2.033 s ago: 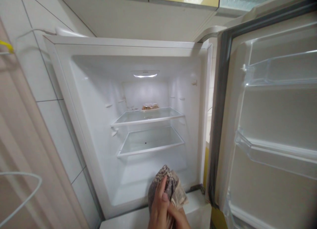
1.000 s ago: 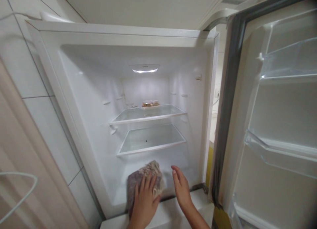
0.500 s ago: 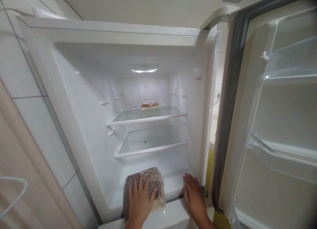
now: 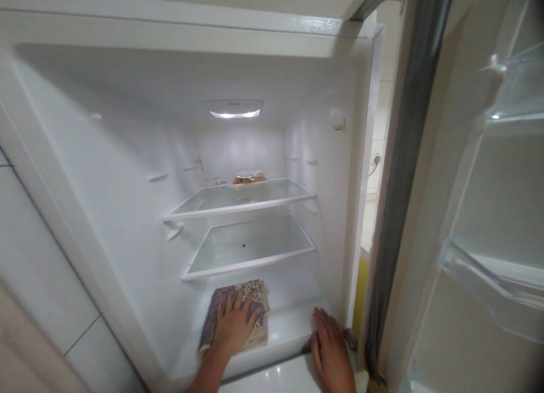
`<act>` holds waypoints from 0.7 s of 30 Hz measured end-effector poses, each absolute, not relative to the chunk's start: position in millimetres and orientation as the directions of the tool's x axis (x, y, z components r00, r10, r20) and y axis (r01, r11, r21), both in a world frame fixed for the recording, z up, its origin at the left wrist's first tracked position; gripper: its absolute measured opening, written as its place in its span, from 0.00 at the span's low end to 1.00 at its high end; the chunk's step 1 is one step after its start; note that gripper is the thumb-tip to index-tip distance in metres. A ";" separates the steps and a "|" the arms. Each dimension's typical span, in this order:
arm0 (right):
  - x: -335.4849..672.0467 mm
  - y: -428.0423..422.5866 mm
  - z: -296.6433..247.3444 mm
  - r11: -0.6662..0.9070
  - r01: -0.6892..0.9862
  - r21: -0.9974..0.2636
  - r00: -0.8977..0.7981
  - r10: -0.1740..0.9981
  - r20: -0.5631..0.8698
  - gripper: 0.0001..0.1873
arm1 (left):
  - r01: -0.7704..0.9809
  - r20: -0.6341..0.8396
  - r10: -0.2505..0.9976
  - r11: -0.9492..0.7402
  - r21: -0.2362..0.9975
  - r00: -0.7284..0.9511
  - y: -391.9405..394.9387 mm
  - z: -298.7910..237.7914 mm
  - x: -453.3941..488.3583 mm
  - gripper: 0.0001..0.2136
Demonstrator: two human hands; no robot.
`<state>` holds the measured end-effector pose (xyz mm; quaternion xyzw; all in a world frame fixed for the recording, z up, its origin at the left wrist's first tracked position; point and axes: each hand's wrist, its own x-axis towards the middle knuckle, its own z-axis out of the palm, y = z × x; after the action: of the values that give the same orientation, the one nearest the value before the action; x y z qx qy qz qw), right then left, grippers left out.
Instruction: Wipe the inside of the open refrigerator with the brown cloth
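Under my left hand [image 4: 236, 325] lies a folded patterned cloth [image 4: 219, 305], brown-grey with a pale side. The hand is flat on it with the fingers spread, pressing it to the floor of the fridge [image 4: 293, 319]. My right hand [image 4: 331, 347] rests on the front right edge of the fridge floor, fingers stretched out and close together, holding nothing. Part of the cloth is hidden beneath my left hand.
Two glass shelves, an upper one [image 4: 242, 198] and a lower one [image 4: 255, 240], sit above the cloth. A clear-wrapped brown item [image 4: 250, 178] is at the back of the upper shelf. On the right stands the open door [image 4: 480, 200] with clear bins.
My left hand and the cloth have moved deeper into the fridge, off its front edge. My right hand stays at the right edge. The view has come closer.
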<state>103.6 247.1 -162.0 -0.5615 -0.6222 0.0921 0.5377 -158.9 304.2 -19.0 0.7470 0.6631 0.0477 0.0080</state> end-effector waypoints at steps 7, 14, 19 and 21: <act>103.9 246.9 -167.4 0.353 0.701 -0.619 0.208 0.730 0.651 0.27 | 0.919 0.115 0.933 -0.357 0.168 0.341 313.8 -35.7 -37.4 0.32; 100.9 245.7 -156.7 0.297 0.830 -0.472 0.178 0.661 0.729 0.43 | 0.930 0.125 0.942 -0.330 0.160 0.312 314.3 -43.0 16.3 0.31; 99.6 242.6 -148.1 0.280 0.867 -0.412 0.121 0.684 0.719 0.47 | 0.935 0.200 0.934 -0.325 0.139 0.295 311.5 -47.8 -1.6 0.30; 100.9 242.1 -148.7 0.262 0.874 -0.409 0.124 0.694 0.709 0.46 | 0.948 0.206 0.942 -0.293 0.125 0.264 308.1 -45.6 -10.3 0.30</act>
<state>100.9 242.1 -148.7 -0.5991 -0.6542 -0.1001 0.4505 -10.3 308.1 -45.6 0.7949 0.5945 0.1208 -0.0114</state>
